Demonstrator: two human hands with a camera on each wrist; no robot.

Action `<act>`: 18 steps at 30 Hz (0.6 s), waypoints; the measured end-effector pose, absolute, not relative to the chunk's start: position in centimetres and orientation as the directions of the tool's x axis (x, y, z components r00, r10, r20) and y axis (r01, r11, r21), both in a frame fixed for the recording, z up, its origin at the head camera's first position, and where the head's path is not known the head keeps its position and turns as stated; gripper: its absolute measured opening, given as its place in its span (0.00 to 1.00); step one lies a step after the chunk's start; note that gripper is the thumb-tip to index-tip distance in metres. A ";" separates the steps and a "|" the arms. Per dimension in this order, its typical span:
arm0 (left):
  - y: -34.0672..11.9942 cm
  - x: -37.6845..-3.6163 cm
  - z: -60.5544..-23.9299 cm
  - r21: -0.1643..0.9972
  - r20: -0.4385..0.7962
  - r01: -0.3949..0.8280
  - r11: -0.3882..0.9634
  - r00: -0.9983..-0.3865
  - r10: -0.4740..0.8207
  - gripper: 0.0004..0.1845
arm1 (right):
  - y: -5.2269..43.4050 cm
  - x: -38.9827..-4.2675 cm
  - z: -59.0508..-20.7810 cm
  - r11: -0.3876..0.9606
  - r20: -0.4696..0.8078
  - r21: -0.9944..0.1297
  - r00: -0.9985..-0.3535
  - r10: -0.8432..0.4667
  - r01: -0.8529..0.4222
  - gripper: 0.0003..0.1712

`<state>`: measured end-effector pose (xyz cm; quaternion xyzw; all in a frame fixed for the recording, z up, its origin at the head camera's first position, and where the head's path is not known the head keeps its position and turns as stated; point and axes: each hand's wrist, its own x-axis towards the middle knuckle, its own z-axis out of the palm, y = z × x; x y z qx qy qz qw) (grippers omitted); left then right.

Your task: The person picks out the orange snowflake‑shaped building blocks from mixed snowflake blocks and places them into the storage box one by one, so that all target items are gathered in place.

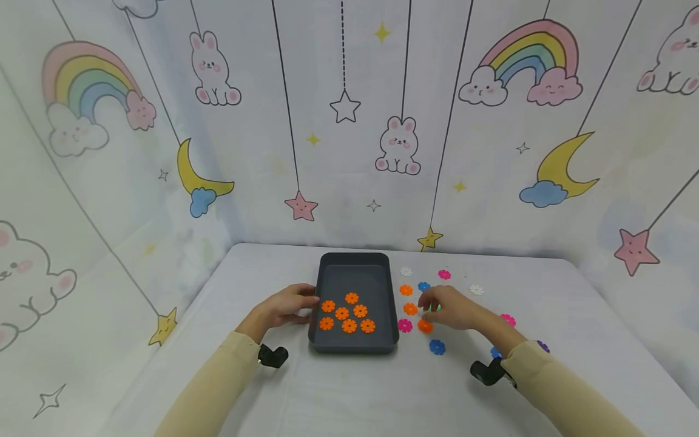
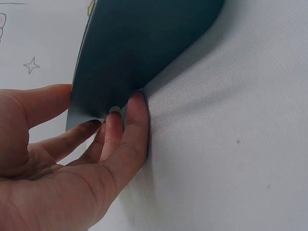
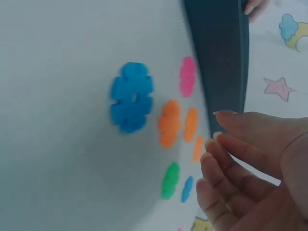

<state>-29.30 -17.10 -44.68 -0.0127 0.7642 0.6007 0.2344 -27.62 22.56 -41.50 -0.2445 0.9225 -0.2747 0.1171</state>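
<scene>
Orange flower-shaped discs, seven of them, lie in the near half of a dark grey tray that sits in the middle of the white tabletop. We see the left hand against the tray's left wall: in the left wrist view its fingers lie straight along the outer side of the tray, their tips touching it, with the thumb higher up by the rim. It steadies the tray more than it grips it.

To the right of the tray, the right hand hovers low over a scatter of loose discs on the cloth. Its fingers are relaxed and slightly spread in the right wrist view, holding nothing, their tips just above the tabletop. Nearest to them are three orange discs: one just left of the fingertips, one at the near edge of the hand, and one a little farther off. A green disc shows in the right wrist view close under the fingers. Around these lie a pink disc, a blue disc nearer to us, another blue one and a pink one on the far side, two white discs farther off, and a few more near the right forearm.

Cartoon rabbits, rainbows, moons and stars cover the backdrop behind the tabletop.
</scene>
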 end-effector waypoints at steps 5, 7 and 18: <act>-17.0 -29.3 -44.6 0.908 -0.386 -0.315 0.278 -0.886 0.257 0.31 | 23.2 -27.2 -42.8 0.740 -0.108 -0.572 -0.862 -0.496 -0.354 0.14; -17.0 -29.3 -44.5 0.906 -0.389 -0.318 0.279 -0.884 0.258 0.31 | 23.3 -27.1 -43.2 0.741 -0.107 -0.572 -0.864 -0.492 -0.351 0.14; -17.2 -29.5 -44.7 0.912 -0.382 -0.313 0.266 -0.885 0.266 0.31 | 23.9 -26.8 -44.5 0.754 -0.120 -0.585 -0.887 -0.445 -0.299 0.15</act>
